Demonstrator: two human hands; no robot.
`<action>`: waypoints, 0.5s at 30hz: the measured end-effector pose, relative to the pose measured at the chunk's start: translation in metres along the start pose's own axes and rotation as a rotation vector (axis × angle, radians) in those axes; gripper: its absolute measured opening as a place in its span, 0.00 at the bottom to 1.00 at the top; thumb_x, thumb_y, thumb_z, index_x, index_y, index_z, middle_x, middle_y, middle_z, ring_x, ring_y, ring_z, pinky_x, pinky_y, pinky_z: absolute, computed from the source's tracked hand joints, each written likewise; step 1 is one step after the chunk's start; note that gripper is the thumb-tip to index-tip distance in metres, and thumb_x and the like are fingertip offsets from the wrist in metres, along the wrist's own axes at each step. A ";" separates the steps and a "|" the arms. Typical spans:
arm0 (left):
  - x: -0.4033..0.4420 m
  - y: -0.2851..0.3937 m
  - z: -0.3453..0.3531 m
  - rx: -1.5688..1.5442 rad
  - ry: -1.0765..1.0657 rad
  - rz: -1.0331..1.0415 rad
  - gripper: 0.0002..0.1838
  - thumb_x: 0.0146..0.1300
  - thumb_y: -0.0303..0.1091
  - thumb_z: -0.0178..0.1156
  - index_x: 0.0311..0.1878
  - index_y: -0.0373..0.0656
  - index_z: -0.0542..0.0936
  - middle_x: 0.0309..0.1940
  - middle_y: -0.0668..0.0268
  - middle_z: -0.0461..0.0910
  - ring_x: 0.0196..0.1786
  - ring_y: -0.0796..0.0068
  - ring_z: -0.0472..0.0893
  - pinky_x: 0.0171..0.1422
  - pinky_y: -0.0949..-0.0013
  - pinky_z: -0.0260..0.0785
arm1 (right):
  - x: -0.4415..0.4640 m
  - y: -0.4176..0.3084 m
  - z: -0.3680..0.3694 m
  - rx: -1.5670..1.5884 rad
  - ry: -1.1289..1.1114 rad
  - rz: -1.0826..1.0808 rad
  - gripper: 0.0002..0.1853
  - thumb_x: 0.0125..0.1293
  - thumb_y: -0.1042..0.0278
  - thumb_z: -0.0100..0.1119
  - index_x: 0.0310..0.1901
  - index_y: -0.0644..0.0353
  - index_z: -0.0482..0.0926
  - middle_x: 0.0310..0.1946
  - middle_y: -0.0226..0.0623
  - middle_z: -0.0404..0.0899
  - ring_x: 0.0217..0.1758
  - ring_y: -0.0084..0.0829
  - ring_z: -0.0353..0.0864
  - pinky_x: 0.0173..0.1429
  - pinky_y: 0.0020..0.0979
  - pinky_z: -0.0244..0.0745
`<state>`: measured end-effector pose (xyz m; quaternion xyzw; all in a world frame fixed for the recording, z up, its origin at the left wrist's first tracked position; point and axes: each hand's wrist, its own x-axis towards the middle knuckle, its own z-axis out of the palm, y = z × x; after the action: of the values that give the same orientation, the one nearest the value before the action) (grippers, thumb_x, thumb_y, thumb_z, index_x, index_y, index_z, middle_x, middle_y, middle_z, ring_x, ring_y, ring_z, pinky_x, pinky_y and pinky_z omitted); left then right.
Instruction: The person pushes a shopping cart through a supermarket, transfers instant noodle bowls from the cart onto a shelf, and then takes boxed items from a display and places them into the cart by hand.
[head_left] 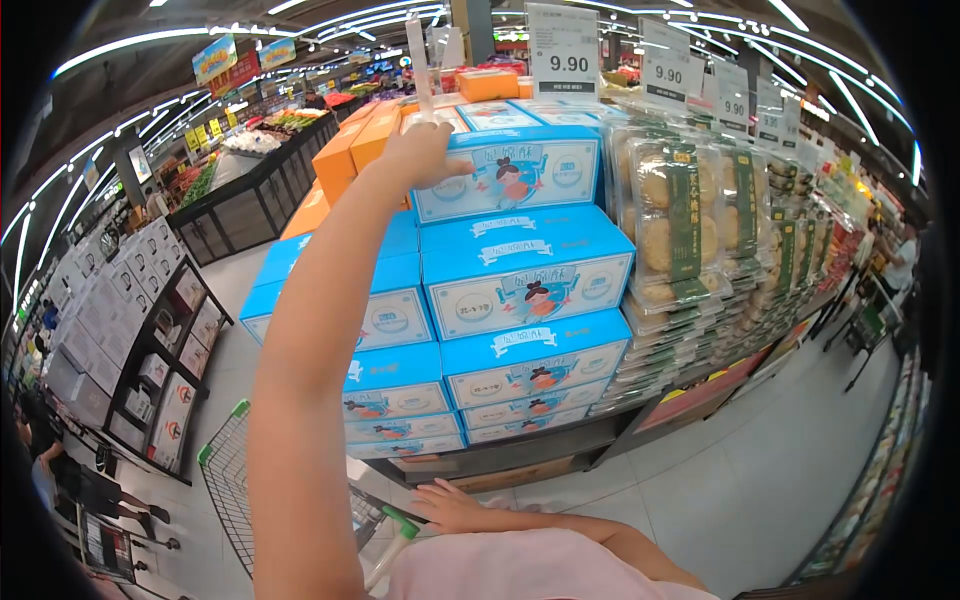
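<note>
My left arm stretches up to the top of the stack, where my left hand [422, 160] grips the left end of the uppermost blue pastry box [535, 180]. Its thumb lies along the box's front face; the other fingers are mostly hidden. More blue boxes [530, 300] are piled underneath in two columns. Low in front of my body, my right hand [452, 507] is open, its fingers stretched out close to the green-ended handle [402, 525] of a shopping cart [232, 500]. Nothing shows in that hand.
Clear plastic packs of round pastries [670, 215] stand stacked to the right. Orange boxes [365, 140] sit behind on the left, and price signs [565, 55] rise above. A shelf of boxes [150, 350] is at left. Other people and a cart [868, 325] are farther off.
</note>
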<state>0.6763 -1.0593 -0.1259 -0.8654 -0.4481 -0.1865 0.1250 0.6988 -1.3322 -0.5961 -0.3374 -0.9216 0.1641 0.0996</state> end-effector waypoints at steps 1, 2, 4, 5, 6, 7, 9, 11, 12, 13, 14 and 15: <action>0.002 0.003 0.000 0.032 0.013 0.004 0.42 0.58 0.63 0.62 0.68 0.44 0.68 0.62 0.51 0.72 0.69 0.54 0.67 0.70 0.54 0.60 | -0.002 0.003 0.001 -0.019 0.008 0.015 0.31 0.61 0.57 0.62 0.65 0.53 0.67 0.69 0.44 0.62 0.75 0.42 0.56 0.77 0.52 0.46; 0.003 0.005 0.002 0.065 0.025 0.009 0.42 0.58 0.64 0.62 0.68 0.44 0.68 0.61 0.51 0.72 0.68 0.54 0.68 0.70 0.54 0.61 | -0.003 0.006 -0.001 -0.022 0.007 0.036 0.31 0.61 0.57 0.62 0.65 0.53 0.67 0.69 0.44 0.62 0.75 0.42 0.56 0.77 0.52 0.46; 0.005 0.009 0.003 0.112 0.061 0.017 0.43 0.56 0.66 0.62 0.67 0.45 0.70 0.59 0.52 0.73 0.67 0.53 0.69 0.68 0.53 0.61 | -0.007 0.007 -0.004 -0.022 0.004 0.078 0.30 0.61 0.57 0.62 0.65 0.53 0.67 0.69 0.44 0.62 0.75 0.42 0.56 0.77 0.52 0.47; 0.006 0.008 0.005 0.127 0.086 0.018 0.43 0.54 0.67 0.63 0.66 0.45 0.70 0.58 0.52 0.73 0.66 0.52 0.69 0.68 0.53 0.61 | -0.008 0.009 -0.002 -0.014 0.021 0.082 0.30 0.62 0.57 0.62 0.65 0.53 0.67 0.69 0.44 0.62 0.75 0.42 0.56 0.76 0.52 0.47; 0.007 0.007 0.006 0.143 0.111 0.018 0.44 0.53 0.68 0.64 0.65 0.45 0.71 0.58 0.51 0.74 0.65 0.51 0.69 0.67 0.53 0.61 | -0.008 0.012 0.001 -0.007 0.036 0.084 0.29 0.62 0.57 0.62 0.64 0.53 0.67 0.69 0.44 0.62 0.75 0.42 0.56 0.76 0.52 0.47; 0.009 0.004 0.006 0.091 0.090 0.019 0.45 0.51 0.69 0.65 0.64 0.44 0.72 0.59 0.51 0.72 0.66 0.51 0.69 0.68 0.49 0.60 | -0.008 0.015 0.002 -0.002 0.052 0.083 0.29 0.62 0.57 0.61 0.64 0.53 0.67 0.70 0.44 0.62 0.76 0.42 0.55 0.76 0.52 0.48; 0.018 -0.004 0.008 -0.012 0.051 0.018 0.48 0.46 0.71 0.67 0.61 0.41 0.74 0.62 0.50 0.70 0.68 0.52 0.68 0.69 0.42 0.59 | -0.008 0.017 0.002 0.001 0.066 0.069 0.28 0.62 0.57 0.61 0.64 0.53 0.68 0.69 0.44 0.62 0.75 0.42 0.56 0.76 0.52 0.48; 0.023 -0.011 0.014 -0.073 0.075 0.054 0.49 0.42 0.70 0.69 0.60 0.40 0.75 0.62 0.49 0.70 0.67 0.51 0.68 0.68 0.45 0.61 | -0.007 0.017 0.001 0.006 0.066 0.062 0.28 0.63 0.57 0.61 0.63 0.53 0.68 0.69 0.44 0.62 0.75 0.42 0.56 0.75 0.52 0.48; 0.020 -0.011 0.011 -0.102 0.088 0.073 0.50 0.41 0.70 0.71 0.59 0.39 0.75 0.62 0.49 0.70 0.67 0.50 0.68 0.67 0.47 0.63 | -0.006 0.015 -0.001 0.007 0.061 0.063 0.28 0.63 0.57 0.61 0.63 0.53 0.68 0.69 0.44 0.62 0.75 0.42 0.56 0.75 0.52 0.48; 0.016 -0.011 0.008 -0.094 0.119 0.069 0.49 0.41 0.68 0.72 0.60 0.40 0.75 0.59 0.49 0.71 0.66 0.50 0.69 0.66 0.49 0.63 | -0.005 0.015 -0.002 0.009 0.056 0.066 0.28 0.63 0.57 0.61 0.63 0.54 0.68 0.69 0.44 0.62 0.75 0.42 0.56 0.75 0.52 0.48; 0.012 -0.010 0.006 -0.087 0.149 0.066 0.47 0.42 0.66 0.73 0.60 0.40 0.75 0.57 0.49 0.71 0.64 0.50 0.70 0.65 0.52 0.64 | -0.004 0.016 0.001 0.009 0.065 0.060 0.28 0.63 0.57 0.61 0.63 0.54 0.68 0.69 0.44 0.62 0.75 0.42 0.56 0.76 0.51 0.48; 0.006 -0.008 0.000 -0.082 0.177 0.062 0.46 0.43 0.64 0.74 0.60 0.40 0.74 0.55 0.49 0.72 0.62 0.50 0.70 0.64 0.54 0.65 | -0.003 0.017 0.006 0.011 0.072 0.056 0.28 0.63 0.57 0.60 0.63 0.55 0.68 0.69 0.44 0.62 0.75 0.42 0.56 0.76 0.51 0.48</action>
<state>0.6729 -1.0506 -0.1226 -0.8634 -0.4001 -0.2765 0.1343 0.7093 -1.3231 -0.6086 -0.3684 -0.9066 0.1594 0.1299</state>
